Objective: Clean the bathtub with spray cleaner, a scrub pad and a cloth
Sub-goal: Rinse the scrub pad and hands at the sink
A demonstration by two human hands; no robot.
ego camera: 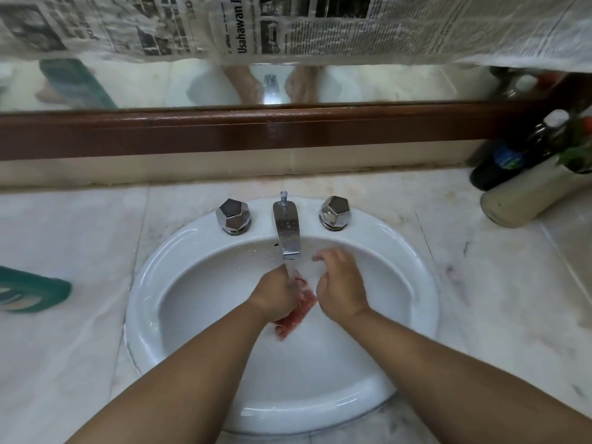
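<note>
Person stood at a white washbasin [144, 283] set in a marble bench [64, 235], both forearms reaching in over the front rim.

Tap spout [287, 232] was running; the water stream [291, 270] fell straight onto the pink cloth [299, 310]. The cloth was the only task item in play. It sat low in the bowl, bunched, with one end trailing below the left hand [278, 294]. It was probably held there to be wetted or rinsed, with the basin catching the runoff.

- Left hand: palm down, fingers curled round the upper part of the cloth and gripping it right under the stream. Wrist was bent slightly inward.
- Right hand [340, 286]: just beside the cloth, on the far side of the stream. Fingers were loosely bent and the thumb spread. Nothing was seen in it, so it read as open and empty. I could not tell whether its heel touched the cloth edge.

Both faceted tap knobs, left [233, 215] and right [334, 212], went untouched.

A green flat object [35, 293] lay well apart on the bench at far left. It was blurred, possibly the scrub pad, but I could not tell. A dark bottle [509, 158] and a cream bottle [528, 193] stood at the back right corner. Newspaper [288, 24] hung over the upper mirror.

No bathtub was in view, so the scrubbing itself could not be judged.
</note>
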